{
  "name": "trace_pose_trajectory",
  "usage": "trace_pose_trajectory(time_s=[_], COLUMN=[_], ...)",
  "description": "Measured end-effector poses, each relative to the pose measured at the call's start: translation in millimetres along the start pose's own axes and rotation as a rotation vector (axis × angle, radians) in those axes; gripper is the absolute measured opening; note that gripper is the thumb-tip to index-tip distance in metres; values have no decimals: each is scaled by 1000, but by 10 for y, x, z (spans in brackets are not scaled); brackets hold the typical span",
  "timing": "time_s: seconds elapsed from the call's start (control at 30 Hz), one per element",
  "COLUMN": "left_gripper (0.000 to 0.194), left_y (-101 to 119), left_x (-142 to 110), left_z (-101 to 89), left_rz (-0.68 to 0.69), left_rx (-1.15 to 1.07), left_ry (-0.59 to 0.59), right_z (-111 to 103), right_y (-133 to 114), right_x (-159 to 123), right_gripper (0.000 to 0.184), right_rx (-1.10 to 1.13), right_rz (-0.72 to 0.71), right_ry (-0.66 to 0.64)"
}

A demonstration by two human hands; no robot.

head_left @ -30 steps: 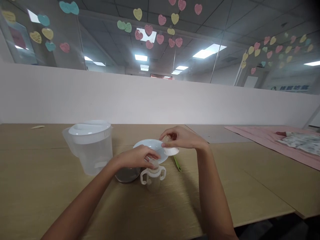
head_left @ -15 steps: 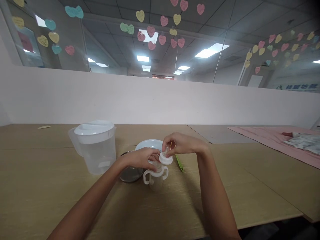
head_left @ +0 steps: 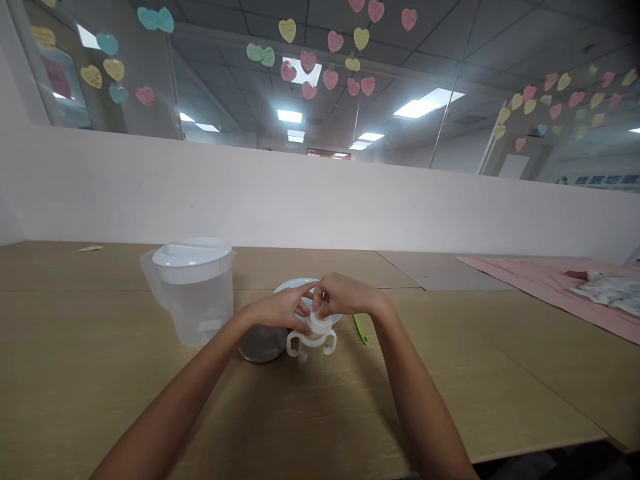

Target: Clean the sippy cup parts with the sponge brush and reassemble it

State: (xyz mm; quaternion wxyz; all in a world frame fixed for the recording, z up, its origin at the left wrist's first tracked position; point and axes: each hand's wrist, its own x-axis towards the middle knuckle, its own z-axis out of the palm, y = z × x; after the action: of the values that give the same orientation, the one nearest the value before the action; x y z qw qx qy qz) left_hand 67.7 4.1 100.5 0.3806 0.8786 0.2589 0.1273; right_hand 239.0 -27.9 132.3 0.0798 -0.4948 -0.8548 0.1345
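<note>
A clear baby bottle [head_left: 311,360] with two white handles stands upright on the table in front of me. Its white collar [head_left: 319,325] sits at the bottle's mouth. My right hand [head_left: 345,293] pinches the teat on top of the collar from above; the teat is mostly covered by my fingers. From the left, my left hand [head_left: 284,312] grips the bottle's neck, thumb in front, with the index finger extended toward my right hand. Behind the hands lies a pale plate [head_left: 293,283], partly hidden. A round, dark metal dish [head_left: 261,345] rests beside the bottle, below my left wrist.
A lidded plastic pitcher [head_left: 203,300] stands at the left. The green handle [head_left: 361,330] of a utensil lies right of the bottle. Farther right, a pink cloth [head_left: 530,283] carries a patterned fabric item [head_left: 610,288]. A low white wall [head_left: 300,200] borders the table's back.
My right hand has moved left and slightly down, bringing the collar and teat from above the bottle onto its mouth. My left index finger has stretched out. The camera view shifted slightly.
</note>
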Motion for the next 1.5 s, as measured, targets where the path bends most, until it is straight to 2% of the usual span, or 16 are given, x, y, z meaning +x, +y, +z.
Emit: trace_pose_trajectory(time_s=[0.2, 0.4, 0.6, 0.73, 0.9, 1.07, 1.3, 1.5], left_gripper=[48, 34, 34, 40, 40, 41, 28, 47], left_y=[-36, -186, -195, -197, -238, -221, -180, -237], left_x=[17, 101, 109, 112, 121, 111, 85, 111], left_z=[46, 80, 84, 100, 119, 121, 118, 121], left_rz=[-56, -104, -108, -131, -111, -82, -185, -87], left_rx=[299, 317, 285, 265, 188, 165, 206, 195], left_ry=[-65, -124, -116, -97, -124, -131, -141, -112], right_z=[82, 119, 131, 138, 112, 105, 162, 105], right_y=[-54, -76, -118, -147, -93, -59, -70, -15], right_x=[63, 85, 90, 84, 89, 108, 207, 124], right_gripper=[18, 23, 22, 20, 17, 20, 31, 31], right_rx=[48, -33, -65, -128, -58, 51, 213, 151], right_rz=[-34, -97, -49, -91, -185, -222, -217, -158], right_ry=[-49, -16, 21, 59, -2, -22, -152, -122])
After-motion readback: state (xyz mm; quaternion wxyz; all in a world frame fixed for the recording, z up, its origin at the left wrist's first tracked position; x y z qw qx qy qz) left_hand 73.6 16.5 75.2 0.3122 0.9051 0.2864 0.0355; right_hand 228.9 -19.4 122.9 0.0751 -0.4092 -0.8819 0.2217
